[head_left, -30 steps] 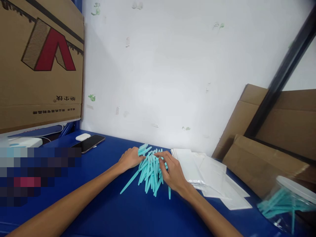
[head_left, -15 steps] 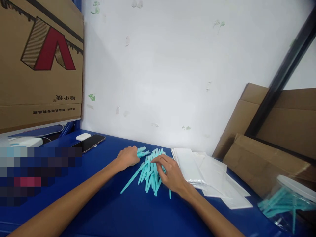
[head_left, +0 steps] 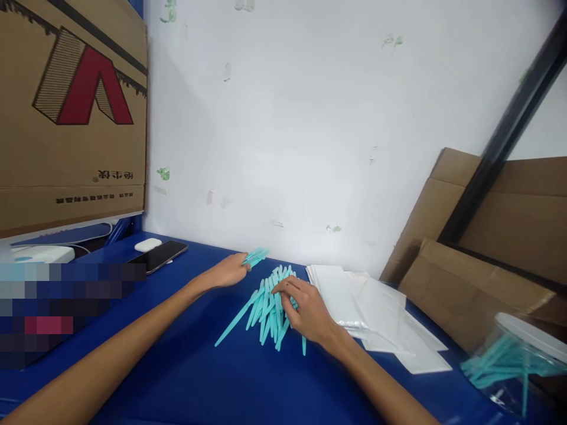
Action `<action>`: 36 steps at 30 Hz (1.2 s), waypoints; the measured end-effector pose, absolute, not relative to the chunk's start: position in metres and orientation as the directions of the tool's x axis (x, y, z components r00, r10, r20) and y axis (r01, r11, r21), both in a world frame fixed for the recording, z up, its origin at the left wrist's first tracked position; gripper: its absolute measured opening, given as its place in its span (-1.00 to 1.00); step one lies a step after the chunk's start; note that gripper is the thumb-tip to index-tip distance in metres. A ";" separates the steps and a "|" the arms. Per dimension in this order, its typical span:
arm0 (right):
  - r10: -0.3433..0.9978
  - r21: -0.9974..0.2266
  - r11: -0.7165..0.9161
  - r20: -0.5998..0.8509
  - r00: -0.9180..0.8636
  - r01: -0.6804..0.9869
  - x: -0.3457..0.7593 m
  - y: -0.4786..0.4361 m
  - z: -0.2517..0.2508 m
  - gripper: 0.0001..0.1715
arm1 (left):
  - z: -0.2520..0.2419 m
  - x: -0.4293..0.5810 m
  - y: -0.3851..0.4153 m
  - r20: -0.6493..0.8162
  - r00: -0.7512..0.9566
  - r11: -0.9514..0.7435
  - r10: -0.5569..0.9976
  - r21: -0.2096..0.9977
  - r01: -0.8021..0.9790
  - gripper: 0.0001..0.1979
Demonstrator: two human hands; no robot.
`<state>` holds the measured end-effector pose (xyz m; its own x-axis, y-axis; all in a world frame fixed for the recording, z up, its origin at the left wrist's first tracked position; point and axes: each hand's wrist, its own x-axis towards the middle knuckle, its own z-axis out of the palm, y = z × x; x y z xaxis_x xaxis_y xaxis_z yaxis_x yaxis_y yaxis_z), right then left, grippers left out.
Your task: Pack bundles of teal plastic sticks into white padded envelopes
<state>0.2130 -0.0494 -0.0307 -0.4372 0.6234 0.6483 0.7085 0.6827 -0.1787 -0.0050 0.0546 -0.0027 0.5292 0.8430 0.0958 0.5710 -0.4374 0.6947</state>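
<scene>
My left hand (head_left: 231, 270) is closed around a small bunch of slim teal sticks (head_left: 257, 255), which look like eyebrow razors. Their pale ends point right and are blurred by motion. A loose pile of the same eyebrow razors (head_left: 271, 319) lies on the blue table, some crossing each other. Over the pile's right side rests my right hand (head_left: 305, 307), its forefinger touching the razors and its thumb spread apart below. It hides part of the pile. A single razor (head_left: 304, 345) sticks out beneath the right wrist.
White sleeves or bags (head_left: 367, 313) are fanned out right of the pile. A clear lidded jar (head_left: 516, 360) holds more teal razors at the right edge. A phone (head_left: 162, 255) and white case (head_left: 148, 244) lie back left. Cardboard (head_left: 469, 283) leans at right; a carton (head_left: 88, 147) stands left.
My left hand has lifted up and slightly left with its bunch, away from the pile. My right hand has stayed over the pile.
</scene>
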 end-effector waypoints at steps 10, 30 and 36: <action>0.624 -0.174 0.687 0.638 -0.451 0.706 0.213 -0.050 -0.030 -0.63 | -0.007 -0.006 0.057 0.071 0.487 -0.379 0.871 0.727 0.572 -0.66; 0.623 -0.144 0.697 0.607 -0.494 0.703 0.214 -0.050 -0.030 -0.67 | -0.005 -0.009 0.051 -0.124 0.607 -0.216 0.785 0.864 0.455 -0.67; 0.630 -0.167 0.702 0.600 -0.494 0.692 0.211 -0.052 -0.027 -0.65 | -0.007 -0.013 0.053 -0.170 0.522 -0.181 0.836 0.812 0.554 -0.61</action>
